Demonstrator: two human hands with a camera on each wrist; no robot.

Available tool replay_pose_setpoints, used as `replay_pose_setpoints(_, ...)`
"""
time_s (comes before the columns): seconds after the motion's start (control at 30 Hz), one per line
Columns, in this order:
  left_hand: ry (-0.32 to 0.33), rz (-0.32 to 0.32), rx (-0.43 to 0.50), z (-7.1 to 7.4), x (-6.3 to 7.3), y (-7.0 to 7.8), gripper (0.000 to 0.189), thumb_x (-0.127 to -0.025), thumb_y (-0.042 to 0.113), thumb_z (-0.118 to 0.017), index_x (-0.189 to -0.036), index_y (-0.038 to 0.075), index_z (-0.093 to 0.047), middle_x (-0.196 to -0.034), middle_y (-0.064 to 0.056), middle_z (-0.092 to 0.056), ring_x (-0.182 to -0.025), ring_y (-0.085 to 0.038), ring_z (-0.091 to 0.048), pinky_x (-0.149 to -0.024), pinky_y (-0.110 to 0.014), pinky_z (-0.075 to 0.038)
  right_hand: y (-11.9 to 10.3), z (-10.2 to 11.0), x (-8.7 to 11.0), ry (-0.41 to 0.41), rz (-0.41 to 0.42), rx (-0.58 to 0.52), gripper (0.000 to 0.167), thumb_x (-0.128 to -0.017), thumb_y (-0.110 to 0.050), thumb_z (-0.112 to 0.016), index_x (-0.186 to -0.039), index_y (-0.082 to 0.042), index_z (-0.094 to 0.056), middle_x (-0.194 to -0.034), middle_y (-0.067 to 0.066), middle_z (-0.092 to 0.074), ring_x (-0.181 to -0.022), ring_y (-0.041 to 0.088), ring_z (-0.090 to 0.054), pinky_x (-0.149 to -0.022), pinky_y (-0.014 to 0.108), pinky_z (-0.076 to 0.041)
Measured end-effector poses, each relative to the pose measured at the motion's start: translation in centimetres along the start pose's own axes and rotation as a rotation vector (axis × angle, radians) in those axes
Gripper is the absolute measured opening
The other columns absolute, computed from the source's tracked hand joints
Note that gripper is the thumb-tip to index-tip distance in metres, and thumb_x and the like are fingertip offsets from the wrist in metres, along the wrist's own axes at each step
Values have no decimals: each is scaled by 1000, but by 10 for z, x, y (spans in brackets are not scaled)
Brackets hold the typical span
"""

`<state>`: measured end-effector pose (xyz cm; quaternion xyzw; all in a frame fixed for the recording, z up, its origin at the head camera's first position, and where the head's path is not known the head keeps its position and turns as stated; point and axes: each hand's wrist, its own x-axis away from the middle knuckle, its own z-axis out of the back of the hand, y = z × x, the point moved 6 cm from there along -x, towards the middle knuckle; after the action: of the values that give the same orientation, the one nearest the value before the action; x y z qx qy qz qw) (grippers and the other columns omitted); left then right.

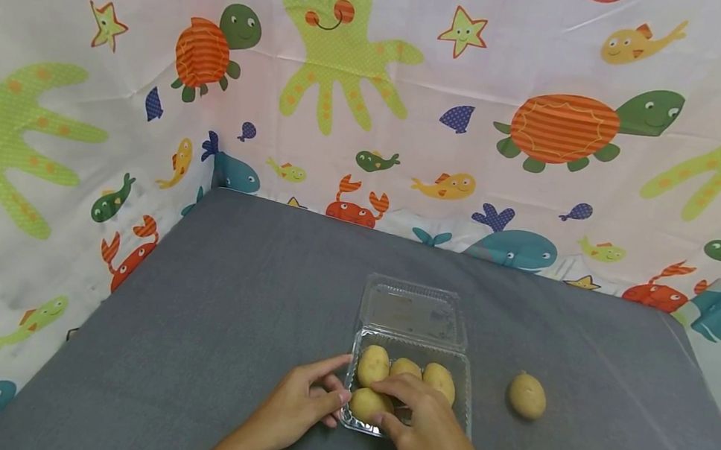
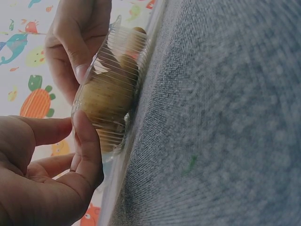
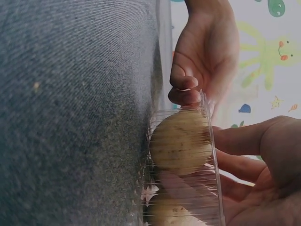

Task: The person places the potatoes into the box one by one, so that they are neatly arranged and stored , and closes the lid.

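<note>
A clear plastic clamshell container (image 1: 469, 411) lies with its lid (image 1: 414, 310) folded back, away from me. Several potatoes sit inside, three of them along the back. My left hand (image 1: 301, 405) pinches the container's left rim between thumb and fingers, as the left wrist view shows. My right hand (image 1: 426, 428) reaches in over the front wall and holds the front-left potato (image 1: 368, 405), thumb on its near side and fingers on its far side. Ribbed plastic lies in front of this potato (image 3: 181, 143) in the right wrist view. The right hand hides the container's front-right part.
One loose potato (image 1: 526, 395) lies on the grey cloth to the right of the container. The grey-covered table (image 1: 244, 293) runs back to a curtain (image 1: 375, 107) printed with sea animals, which also hangs along the left and right sides.
</note>
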<state>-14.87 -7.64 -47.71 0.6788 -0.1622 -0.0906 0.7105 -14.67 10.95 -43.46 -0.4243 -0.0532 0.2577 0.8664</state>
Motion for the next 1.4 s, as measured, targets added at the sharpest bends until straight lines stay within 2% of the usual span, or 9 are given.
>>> replay_pose_setpoints(0.07,-1,1,1,0,0,0,59,-102,8,-70,-155,-3,-48,-96,-8,-66,-77,-12,-69,-68,-23,-64,0,0,0,3,-4,-11,31,-92,-12,-83,-122,-9,-76,-120,1,-73,-102,12,-69,-82,29,-66)
replay_pose_setpoints(0.33,-4,0,-2,0,0,0,59,-102,9,-70,-155,-4,-48,-96,-9,-66,-76,-12,-69,-68,-22,-64,-4,3,0,26,64,79,31,-91,-16,-85,-120,-9,-78,-116,-3,-73,-95,8,-65,-77,26,-62)
replay_pose_setpoints(0.5,-5,-3,-2,-1,0,0,59,-102,8,-70,-155,-4,-49,-96,-9,-66,-76,-12,-69,-68,-22,-64,0,5,2,26,9,55,29,-91,-16,-85,-120,-15,-78,-111,-8,-69,-94,6,-63,-77,27,-63)
replay_pose_setpoints(0.6,-7,-4,-1,-1,1,1,59,-102,9,-71,-155,-4,-49,-96,-9,-66,-76,-11,-69,-68,-23,-64,3,8,3,42,-2,37,28,-91,-16,-84,-119,-17,-77,-112,-8,-69,-95,10,-66,-75,28,-64)
replay_pose_setpoints(0.73,-8,-7,1,-1,1,1,59,-102,9,-70,-155,-3,-48,-96,-10,-66,-76,-11,-69,-68,-23,-64,4,13,4,83,21,15,27,-92,-14,-83,-118,-17,-77,-115,-5,-72,-94,15,-70,-73,27,-64)
replay_pose_setpoints(0.9,-7,-10,10,-1,1,0,60,-102,8,-70,-156,-4,-47,-97,-11,-66,-76,-11,-69,-68,-23,-64,6,21,6,141,36,-5,25,-93,-12,-83,-117,-14,-78,-113,-1,-73,-94,16,-71,-73,26,-64)
replay_pose_setpoints(1.17,-4,-21,3,-1,1,1,60,-102,8,-70,-155,-6,-47,-97,-12,-67,-75,-10,-69,-68,-23,-64,8,35,12,259,106,42,27,-88,-3,-85,-112,-12,-78,-105,-3,-74,-90,9,-70,-69,26,-63)
replay_pose_setpoints(1.4,-7,-19,6,-1,1,0,60,-102,7,-70,-156,-5,-46,-97,-11,-66,-75,-10,-69,-68,-23,-64,16,50,18,312,75,38,29,-88,-3,-85,-114,-16,-78,-102,-7,-74,-89,4,-69,-69,25,-63)
